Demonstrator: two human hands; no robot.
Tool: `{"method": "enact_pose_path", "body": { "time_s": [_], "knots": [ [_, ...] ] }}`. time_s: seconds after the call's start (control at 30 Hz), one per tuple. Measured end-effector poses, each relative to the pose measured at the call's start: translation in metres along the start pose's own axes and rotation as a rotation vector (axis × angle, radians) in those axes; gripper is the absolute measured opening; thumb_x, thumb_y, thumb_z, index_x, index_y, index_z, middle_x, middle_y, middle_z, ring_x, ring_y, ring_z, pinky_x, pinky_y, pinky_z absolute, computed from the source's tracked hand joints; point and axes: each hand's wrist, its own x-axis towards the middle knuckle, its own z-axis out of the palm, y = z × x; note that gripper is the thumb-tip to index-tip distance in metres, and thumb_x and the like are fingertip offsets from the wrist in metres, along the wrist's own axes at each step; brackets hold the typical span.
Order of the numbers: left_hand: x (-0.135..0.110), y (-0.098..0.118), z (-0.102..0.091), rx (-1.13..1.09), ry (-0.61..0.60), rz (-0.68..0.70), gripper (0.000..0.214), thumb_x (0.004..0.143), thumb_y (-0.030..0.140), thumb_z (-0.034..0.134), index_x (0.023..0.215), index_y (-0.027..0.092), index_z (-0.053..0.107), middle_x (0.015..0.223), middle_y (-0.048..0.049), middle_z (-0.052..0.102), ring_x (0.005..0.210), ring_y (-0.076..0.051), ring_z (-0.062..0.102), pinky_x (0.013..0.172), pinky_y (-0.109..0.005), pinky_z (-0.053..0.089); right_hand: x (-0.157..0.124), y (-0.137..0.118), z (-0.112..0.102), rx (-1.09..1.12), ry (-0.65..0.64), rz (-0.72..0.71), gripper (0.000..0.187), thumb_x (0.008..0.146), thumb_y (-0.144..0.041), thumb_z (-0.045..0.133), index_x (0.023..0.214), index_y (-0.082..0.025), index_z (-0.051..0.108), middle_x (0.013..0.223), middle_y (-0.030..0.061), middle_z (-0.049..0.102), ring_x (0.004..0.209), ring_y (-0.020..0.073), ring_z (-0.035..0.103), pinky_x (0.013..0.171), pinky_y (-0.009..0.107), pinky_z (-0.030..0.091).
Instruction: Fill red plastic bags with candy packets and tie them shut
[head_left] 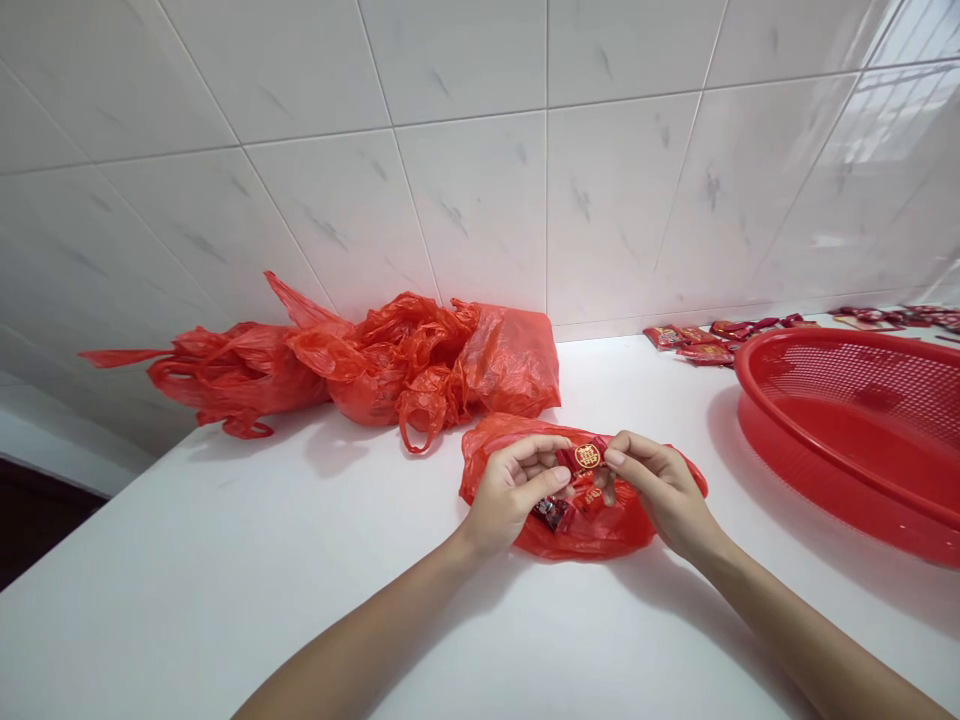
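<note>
Between my two hands is a small red wrapped candy [588,457] with a round gold emblem facing up. My left hand [517,488] pinches its left end, and my right hand [660,483] pinches the right end between thumb and fingers. Below them a red plastic bag [585,545] lies spread on the white table. Inside it I see a dark shiny packet [551,512] and another red wrapped piece [592,500], both partly covered by my hands and the bag.
Several filled red plastic bags [352,370] are bunched against the tiled wall [465,220] on the left. A red mesh basket [847,480] stands at the right. Behind it, several red packets [705,353] lie along the wall. The white table [225,560] ends at the left.
</note>
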Motion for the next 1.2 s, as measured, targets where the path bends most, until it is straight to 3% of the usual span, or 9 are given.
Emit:
{"method": "enact_pose_path", "body": {
  "time_s": [0.7,1.2],
  "knots": [
    [-0.001,0.0023,0.0021,0.025,0.013,0.007,0.021,0.076,0.023,0.076,0.095,0.017,0.074,0.07,0.0024,0.063,0.064,-0.011,0.062,0.066,-0.024,0.052,-0.0014,-0.0041,0.0011,0.103,-0.01,0.091,0.034,0.085,-0.046,0.076,0.068,-0.019,0.064,0.064,0.0003,0.066,0.058,0.0132,0.059,0.061,0.026,0.047],
    [-0.0018,0.0027,0.0034,0.021,0.034,-0.019,0.016,0.076,0.025,0.076,0.091,0.017,0.076,0.084,-0.0037,0.073,0.07,-0.014,0.064,0.071,-0.028,0.055,-0.0008,-0.0057,0.0009,0.147,-0.031,0.072,0.03,0.086,-0.043,0.075,0.07,-0.019,0.065,0.063,-0.0003,0.068,0.056,0.0124,0.06,0.06,0.025,0.048]
  ]
}}
